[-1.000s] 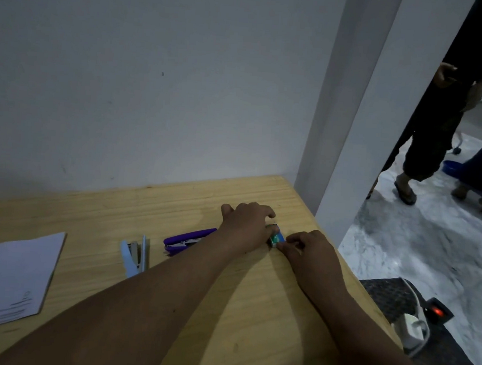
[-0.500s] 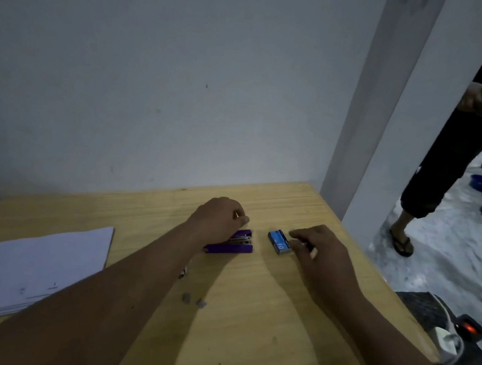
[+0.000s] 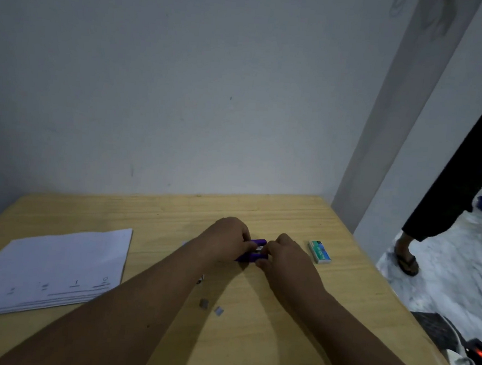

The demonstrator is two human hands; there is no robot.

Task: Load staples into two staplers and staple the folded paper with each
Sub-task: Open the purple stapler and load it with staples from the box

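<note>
- Head view: two bare hands are meeting over a purple stapler (image 3: 253, 250) on a light wooden table (image 3: 260, 212), set against a pale wall (image 3: 183, 92).
- The left hand (image 3: 226, 238) is closing its fingers around the stapler's left end, holding it against the tabletop.
- The right hand (image 3: 281, 255) is curling its fingertips onto the stapler's right end, where a sliver of pale metal is showing between the purple halves; whether it is pinching staples there cannot be told.
- A small green-and-white staple box (image 3: 319, 252) is lying flat just right of the right hand, apart from it.
- A stack of white paper (image 3: 54, 269) is resting near the table's left edge, well apart from the hands, with faint print along its near border.
- Two small grey staple strips (image 3: 211, 307) are lying loose on the wood between the forearms, nearer the camera than the stapler.
- Another small object is peeking out beside the left forearm, too hidden to identify.
- At far right, past a white pillar (image 3: 385, 135), a person in dark trousers and a sandal (image 3: 406, 263) is standing on a marbled floor.
- A red light is glowing on a dark device (image 3: 479, 353) at the lower right, off the table.
</note>
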